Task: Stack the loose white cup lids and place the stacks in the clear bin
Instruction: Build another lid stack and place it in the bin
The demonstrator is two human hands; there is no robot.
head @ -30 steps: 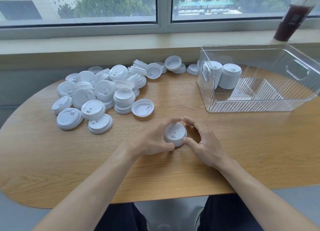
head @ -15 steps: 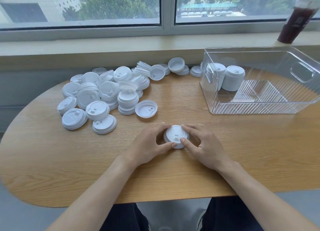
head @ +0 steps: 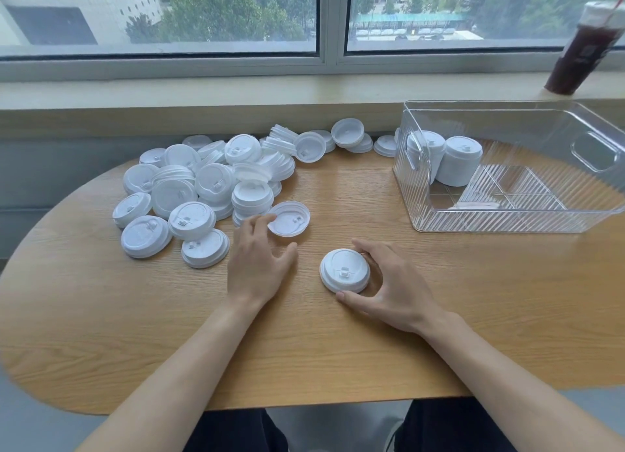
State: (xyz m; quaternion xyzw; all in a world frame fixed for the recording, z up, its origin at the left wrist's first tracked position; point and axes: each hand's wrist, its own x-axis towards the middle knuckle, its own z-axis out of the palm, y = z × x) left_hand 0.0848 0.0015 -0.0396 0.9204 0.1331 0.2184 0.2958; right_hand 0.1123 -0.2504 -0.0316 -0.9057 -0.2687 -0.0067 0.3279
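The right hand [head: 394, 287] cups a short stack of white domed plastic cup lids [head: 345, 274] on the oval wooden table [head: 101, 333], thumb at its near rim and fingers curled round its far side. The left hand [head: 258, 264] holds nothing: its fingers are stretched out and relaxed, the fingertips [head: 262, 220] touching or just short of a single upturned white lid [head: 289, 218] that lies just ahead of it. I cannot tell which.

Beyond and outward of the left hand sprawls the heap of loose white lids [head: 203, 187], some already nested in short piles. Ahead of the right hand, and well out to its side, stands the clear ribbed plastic bin [head: 422, 211] with two tall finished lid stacks [head: 443, 159] in its near-left corner.

These lids look thin and very light, stiff at the rim yet likely to flex in the dome (so a hard squeeze could dent one). Smooth plastic should slide easily on the wood and skitter off if nudged. Best to pinch each by opposite points of its rim; the upturned one probably needs flipping before it nests. A growing stack wants a grip round its sides, low down, to stop the upper lids shearing off.
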